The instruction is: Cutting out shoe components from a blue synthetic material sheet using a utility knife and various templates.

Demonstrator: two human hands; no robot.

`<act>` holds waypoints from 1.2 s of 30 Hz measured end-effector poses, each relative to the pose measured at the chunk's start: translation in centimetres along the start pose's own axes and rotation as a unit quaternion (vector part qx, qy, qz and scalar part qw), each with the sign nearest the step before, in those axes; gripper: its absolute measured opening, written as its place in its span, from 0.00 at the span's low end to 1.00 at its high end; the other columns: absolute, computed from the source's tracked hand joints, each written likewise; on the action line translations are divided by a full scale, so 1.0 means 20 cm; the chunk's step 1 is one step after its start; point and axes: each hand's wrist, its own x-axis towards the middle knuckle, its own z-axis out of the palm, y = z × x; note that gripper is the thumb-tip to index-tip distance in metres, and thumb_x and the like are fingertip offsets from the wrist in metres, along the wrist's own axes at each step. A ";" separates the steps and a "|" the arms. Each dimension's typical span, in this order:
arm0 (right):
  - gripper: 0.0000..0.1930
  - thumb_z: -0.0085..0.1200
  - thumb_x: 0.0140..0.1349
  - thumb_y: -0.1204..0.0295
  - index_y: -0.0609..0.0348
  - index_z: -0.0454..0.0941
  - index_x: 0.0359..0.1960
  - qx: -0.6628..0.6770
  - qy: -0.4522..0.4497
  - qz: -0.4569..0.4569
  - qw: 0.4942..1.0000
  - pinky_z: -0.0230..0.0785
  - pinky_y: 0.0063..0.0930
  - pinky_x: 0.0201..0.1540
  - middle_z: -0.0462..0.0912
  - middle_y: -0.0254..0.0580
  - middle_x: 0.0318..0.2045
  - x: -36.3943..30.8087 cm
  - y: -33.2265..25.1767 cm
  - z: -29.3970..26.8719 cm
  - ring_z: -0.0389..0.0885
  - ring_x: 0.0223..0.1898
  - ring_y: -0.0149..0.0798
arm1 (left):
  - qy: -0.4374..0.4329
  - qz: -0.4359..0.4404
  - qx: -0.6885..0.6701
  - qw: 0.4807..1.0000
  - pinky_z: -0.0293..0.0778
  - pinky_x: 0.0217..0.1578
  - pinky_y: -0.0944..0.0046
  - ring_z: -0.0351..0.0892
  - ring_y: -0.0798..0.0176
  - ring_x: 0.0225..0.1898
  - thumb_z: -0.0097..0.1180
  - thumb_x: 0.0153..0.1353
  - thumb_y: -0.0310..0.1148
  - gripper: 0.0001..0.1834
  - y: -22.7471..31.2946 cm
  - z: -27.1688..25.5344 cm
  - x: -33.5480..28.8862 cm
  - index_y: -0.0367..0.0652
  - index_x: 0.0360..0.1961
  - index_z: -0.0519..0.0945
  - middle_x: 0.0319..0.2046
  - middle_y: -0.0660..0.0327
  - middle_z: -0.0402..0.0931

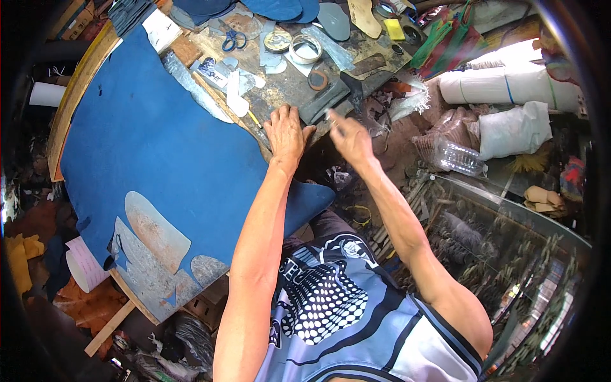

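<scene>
My left hand point(286, 137) rests on the worktable's front edge with its fingers laid forward on the top and its thumb out toward a dark, flat, block-like slab point(326, 102). It appears to hold nothing. Just off the slab's near right corner, my right hand point(350, 141) is closed, slightly blurred. A small pale tip shows at its fingers; what it grips I cannot make out. Left of my left arm a large blue sheet of leather-like material point(172, 134) spreads over the table, its lower edge cut in curves.
On the worktable point(280, 89) lie scissors point(233, 39), rolls of tape point(306, 49), a white L-shaped piece point(237, 95) and sole-shaped pieces point(333, 21). Grey metal-like sheet point(159, 235) shows by the blue material's cutouts. At right are a white roll point(509, 86), a plastic bottle point(459, 159) and a glass-topped case point(496, 210).
</scene>
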 end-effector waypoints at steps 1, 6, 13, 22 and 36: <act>0.18 0.56 0.63 0.63 0.44 0.80 0.55 0.000 0.001 -0.001 1.000 0.75 0.42 0.39 0.79 0.48 0.29 0.00 0.01 0.01 0.81 0.34 0.52 | 0.007 0.004 0.003 1.000 0.65 0.52 0.48 0.69 0.48 0.57 0.72 0.48 0.43 0.34 -0.01 0.00 0.00 0.39 0.55 0.77 0.56 0.55 0.72; 0.16 0.55 0.63 0.64 0.42 0.81 0.53 -0.020 -0.008 0.062 0.998 0.75 0.44 0.37 0.80 0.49 0.30 0.03 0.00 -0.04 0.81 0.33 0.53 | 0.000 0.001 0.002 1.000 0.65 0.52 0.48 0.69 0.48 0.56 0.71 0.48 0.44 0.34 -0.01 0.00 -0.01 0.39 0.55 0.76 0.56 0.54 0.72; 0.17 0.55 0.63 0.64 0.42 0.81 0.54 -0.002 -0.012 0.037 0.999 0.74 0.44 0.33 0.79 0.49 0.28 0.03 0.01 -0.03 0.80 0.30 0.54 | 0.019 0.007 -0.001 1.000 0.65 0.52 0.48 0.69 0.48 0.56 0.71 0.49 0.44 0.34 -0.01 0.01 -0.01 0.39 0.55 0.76 0.55 0.54 0.72; 0.18 0.55 0.63 0.63 0.41 0.80 0.56 -0.014 -0.109 0.022 0.994 0.75 0.44 0.40 0.80 0.51 0.31 -0.06 -0.13 -0.04 0.81 0.36 0.55 | 0.020 0.006 0.007 1.000 0.65 0.52 0.48 0.68 0.49 0.56 0.71 0.48 0.43 0.32 -0.01 0.01 -0.01 0.40 0.53 0.77 0.54 0.55 0.72; 0.23 0.53 0.61 0.75 0.38 0.77 0.58 -0.105 -0.040 -0.030 0.993 0.73 0.44 0.42 0.73 0.45 0.38 0.03 -0.06 -0.10 0.76 0.41 0.51 | 0.018 0.005 0.001 1.000 0.65 0.53 0.48 0.68 0.50 0.57 0.72 0.47 0.43 0.32 -0.01 0.00 0.00 0.40 0.52 0.78 0.54 0.56 0.72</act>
